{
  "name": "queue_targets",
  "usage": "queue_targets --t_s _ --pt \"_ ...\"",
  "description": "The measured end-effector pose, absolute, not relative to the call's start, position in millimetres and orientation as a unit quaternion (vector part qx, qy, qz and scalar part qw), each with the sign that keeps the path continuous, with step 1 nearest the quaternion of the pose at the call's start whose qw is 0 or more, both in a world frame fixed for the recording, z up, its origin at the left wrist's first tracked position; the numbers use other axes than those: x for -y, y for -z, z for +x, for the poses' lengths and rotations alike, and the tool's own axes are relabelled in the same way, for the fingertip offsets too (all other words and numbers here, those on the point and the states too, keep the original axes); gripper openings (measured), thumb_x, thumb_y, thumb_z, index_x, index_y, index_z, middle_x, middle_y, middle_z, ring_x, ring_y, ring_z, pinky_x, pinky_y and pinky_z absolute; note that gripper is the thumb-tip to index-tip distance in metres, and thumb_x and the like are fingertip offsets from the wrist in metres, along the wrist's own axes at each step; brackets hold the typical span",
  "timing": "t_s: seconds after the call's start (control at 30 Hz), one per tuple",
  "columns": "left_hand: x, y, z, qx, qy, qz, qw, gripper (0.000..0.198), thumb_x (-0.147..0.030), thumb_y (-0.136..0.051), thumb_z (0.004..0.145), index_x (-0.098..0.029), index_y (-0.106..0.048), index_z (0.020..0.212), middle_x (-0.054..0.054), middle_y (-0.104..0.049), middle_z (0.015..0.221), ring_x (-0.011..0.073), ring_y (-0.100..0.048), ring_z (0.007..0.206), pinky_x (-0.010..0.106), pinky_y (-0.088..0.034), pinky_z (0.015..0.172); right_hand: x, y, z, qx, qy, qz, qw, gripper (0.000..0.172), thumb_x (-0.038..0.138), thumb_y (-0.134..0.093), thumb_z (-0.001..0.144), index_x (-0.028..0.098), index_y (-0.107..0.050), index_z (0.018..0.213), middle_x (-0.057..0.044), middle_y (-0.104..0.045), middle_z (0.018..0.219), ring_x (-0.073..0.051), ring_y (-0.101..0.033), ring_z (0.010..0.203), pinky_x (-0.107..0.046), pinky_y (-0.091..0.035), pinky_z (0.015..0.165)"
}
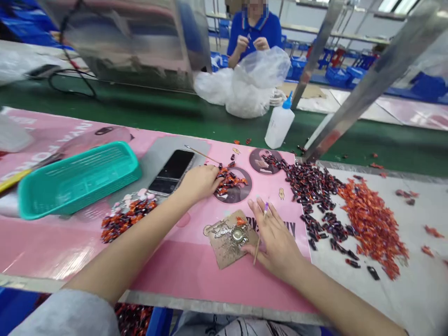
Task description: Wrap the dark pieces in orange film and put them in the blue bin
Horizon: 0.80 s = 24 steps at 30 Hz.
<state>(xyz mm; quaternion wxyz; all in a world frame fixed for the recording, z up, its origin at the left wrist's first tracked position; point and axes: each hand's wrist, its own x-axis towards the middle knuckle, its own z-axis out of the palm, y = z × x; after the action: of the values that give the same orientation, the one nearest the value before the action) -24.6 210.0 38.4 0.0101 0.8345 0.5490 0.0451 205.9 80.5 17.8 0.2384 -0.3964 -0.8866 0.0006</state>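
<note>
My left hand [201, 181] reaches to a small heap of orange and dark glossy pieces [233, 183] on the pink mat. Its fingers are drawn together at the heap's near edge, and whatever may be between them is hidden. Low over the mat, my right hand [278, 240] has a thin stick with a purple band [257, 252] held across it, the fingers fairly straight. Beside the right thumb lies a piece of brown cardboard [224, 249], smeared with something shiny. On the cardboard are a small round blob [238, 235] and an orange piece [241, 221].
Dark pieces [311, 186] and orange pieces [374, 224] form large piles at right. A teal basket [80, 179], a phone [173, 170] and a mixed pile [126, 219] lie left. Behind stand a white bottle [280, 126], plastic bags [245, 88] and a slanted metal post [371, 79]. A co-worker [257, 35] sits opposite.
</note>
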Motion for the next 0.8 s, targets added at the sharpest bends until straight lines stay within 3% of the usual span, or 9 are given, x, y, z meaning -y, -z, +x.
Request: queue_targets --t_s 0.1,0.17,0.37,0.5,0.67,0.8 --pt "-208.6 -45.0 -15.9 -0.565 -0.013 0.825 -0.003 0.034 -0.033 -0.043 0.098 -0.008 -0.065 0.107 0.021 -0.070 0.102 0.0357 -0.070 0.092 0.038 -0.049 0.069 -80.4 -17.0 200.3 0.871 0.015 -0.395 0.292 0.086 0.047 -0.039 0.105 0.003 0.012 0.159 -0.022 -0.058 0.144 -0.030 -0.047 0.144 -0.050 -0.050 0.112" --pt "-209.4 -51.6 -2.4 -0.543 -0.004 0.840 0.002 0.035 -0.034 -0.043 0.100 -0.010 -0.064 0.115 0.018 -0.069 0.108 0.0337 -0.070 0.098 0.037 -0.051 0.073 -78.0 -18.3 200.4 0.867 0.035 -0.385 0.315 0.080 0.041 -0.038 0.106 0.001 0.005 0.159 -0.021 -0.063 0.139 -0.029 -0.046 0.145 -0.051 -0.047 0.114" --pt "-220.5 -56.6 79.0 -0.351 -0.008 0.935 0.051 0.025 -0.017 -0.051 0.096 -0.013 -0.066 0.116 0.014 -0.069 0.119 0.0283 -0.066 0.112 0.036 -0.054 0.086 -66.4 -28.5 205.7 0.872 0.066 -0.305 0.377 0.049 0.021 -0.045 0.104 -0.001 -0.038 0.147 -0.014 -0.075 0.119 -0.025 -0.056 0.137 -0.043 -0.045 0.113" --pt "-230.4 -43.3 139.6 -0.328 -0.031 0.942 0.065 0.024 -0.017 -0.048 0.099 -0.012 -0.065 0.116 0.014 -0.069 0.118 0.0262 -0.065 0.112 0.034 -0.053 0.087 -65.4 -25.9 206.4 0.857 0.034 -0.334 0.390 0.043 0.017 -0.047 0.102 0.002 -0.045 0.142 -0.014 -0.076 0.117 -0.024 -0.062 0.128 -0.038 -0.050 0.103" --pt "-237.3 -31.2 168.1 -0.321 -0.057 0.939 0.107 0.030 -0.003 -0.043 0.096 -0.010 -0.067 0.112 0.015 -0.070 0.113 0.0243 -0.064 0.110 0.032 -0.052 0.087 -69.9 -18.9 214.0 0.843 -0.048 -0.357 0.400 0.047 0.028 -0.036 0.107 0.010 -0.040 0.149 -0.015 -0.075 0.114 -0.023 -0.067 0.117 -0.038 -0.055 0.091" --pt "-237.8 -31.3 139.7 -0.359 -0.091 0.913 0.173 0.033 0.003 -0.043 0.091 -0.007 -0.070 0.107 0.019 -0.068 0.118 0.0257 -0.068 0.106 0.035 -0.053 0.087 -72.0 -11.6 218.1 0.737 -0.178 -0.439 0.481 0.057 0.055 -0.020 0.106 0.024 -0.044 0.147 -0.009 -0.071 0.099 -0.021 -0.069 0.088 -0.036 -0.058 0.075"
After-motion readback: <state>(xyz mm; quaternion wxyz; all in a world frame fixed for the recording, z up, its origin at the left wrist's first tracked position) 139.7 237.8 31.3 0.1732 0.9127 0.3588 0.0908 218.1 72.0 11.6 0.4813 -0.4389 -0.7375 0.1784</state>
